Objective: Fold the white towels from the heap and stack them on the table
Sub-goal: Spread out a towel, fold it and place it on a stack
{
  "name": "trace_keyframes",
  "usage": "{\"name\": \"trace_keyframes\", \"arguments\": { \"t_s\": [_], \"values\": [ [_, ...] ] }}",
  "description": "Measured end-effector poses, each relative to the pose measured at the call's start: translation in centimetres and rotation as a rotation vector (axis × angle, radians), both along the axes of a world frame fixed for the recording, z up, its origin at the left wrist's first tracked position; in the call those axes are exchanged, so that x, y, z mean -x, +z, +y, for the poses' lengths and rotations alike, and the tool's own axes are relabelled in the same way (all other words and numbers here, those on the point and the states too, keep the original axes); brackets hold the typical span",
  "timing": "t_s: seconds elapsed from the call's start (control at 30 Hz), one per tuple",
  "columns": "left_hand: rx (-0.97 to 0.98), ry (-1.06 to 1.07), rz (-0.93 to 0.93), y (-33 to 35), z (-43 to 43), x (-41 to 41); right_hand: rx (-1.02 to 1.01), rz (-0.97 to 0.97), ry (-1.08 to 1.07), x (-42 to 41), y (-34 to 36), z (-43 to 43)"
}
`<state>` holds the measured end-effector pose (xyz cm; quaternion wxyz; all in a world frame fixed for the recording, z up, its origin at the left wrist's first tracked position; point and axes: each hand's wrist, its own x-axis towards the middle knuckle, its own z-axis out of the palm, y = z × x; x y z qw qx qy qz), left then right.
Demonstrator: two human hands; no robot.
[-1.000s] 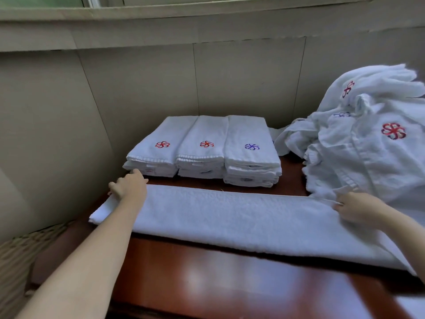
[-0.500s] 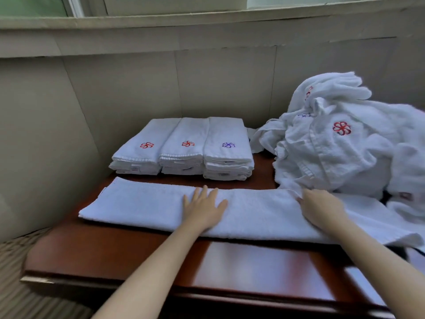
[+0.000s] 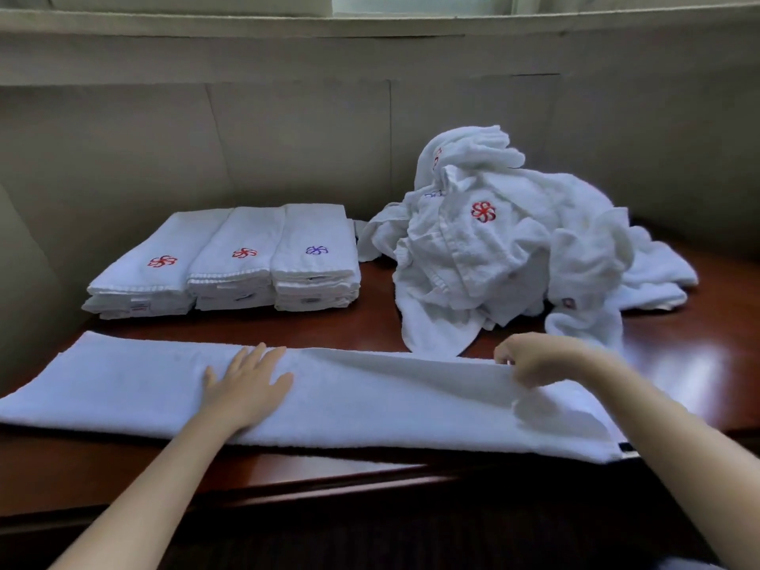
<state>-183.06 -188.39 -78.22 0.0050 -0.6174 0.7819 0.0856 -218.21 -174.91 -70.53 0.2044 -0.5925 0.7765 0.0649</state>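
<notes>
Right hand motion-blurred, fingertips unclear; long towel cut off at left edge; labels on stacks unreadable.

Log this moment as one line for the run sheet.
left hand: flat on long towel | right hand: pinching its far edge, lifted | stacks: three | heap: unfolded

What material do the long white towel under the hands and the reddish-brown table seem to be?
Long white towel: probably cotton terry; matte, fuzzy looped nap, soft folds. Reddish-brown table: likely varnished wood or veneer; glossy, with light reflections on its surface.
</notes>
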Motion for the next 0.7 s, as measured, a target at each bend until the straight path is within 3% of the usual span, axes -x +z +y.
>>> {"name": "trace_keyframes", "arguments": {
  "t_s": [0.3, 0.47, 0.7],
  "values": [
    [0.03, 0.0, 0.021, 0.3, 0.4, 0.3, 0.169, -0.36, -0.498, 5.6, -1.7, 2.5],
    [0.007, -0.002, 0.023, 0.8, 0.4, 0.6, 0.306, -0.291, -0.608, 4.7, -1.9, 2.6],
    [-0.026, -0.092, 0.025, 0.3, 1.7, 3.3, 0.36, 0.066, -0.562, 2.5, -4.0, 3.2]
  ]
}}
